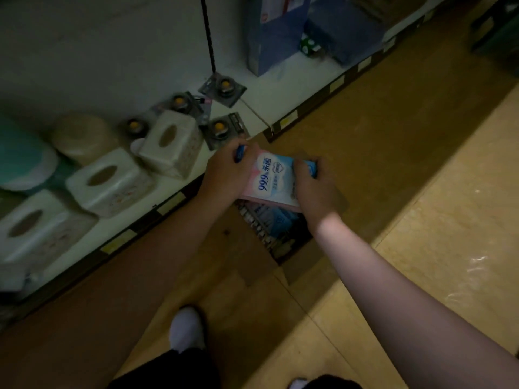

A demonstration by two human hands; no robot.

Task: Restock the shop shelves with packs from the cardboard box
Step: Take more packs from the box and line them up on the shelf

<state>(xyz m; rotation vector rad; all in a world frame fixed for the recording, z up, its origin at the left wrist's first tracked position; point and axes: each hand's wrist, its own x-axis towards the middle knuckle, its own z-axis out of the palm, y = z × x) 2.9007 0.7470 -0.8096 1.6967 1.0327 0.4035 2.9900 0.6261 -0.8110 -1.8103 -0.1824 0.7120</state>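
A pink, white and blue pack (269, 179) printed "99.9" is held over the open cardboard box (283, 265) on the floor. My left hand (229, 169) grips its left end, fingers curled round the blue edge. My right hand (316, 186) grips its right end. More packs (269, 223) stand on edge inside the box below. The low white shelf (224, 113) lies just beyond my hands, its front edge running diagonally.
On the shelf sit three white tissue boxes (108, 183), a beige roll (84, 136), several carded round items (222, 89) and blue bags (273, 32) further right. Tan floor tiles (435, 192) spread to the right. My white shoe (186, 329) is below.
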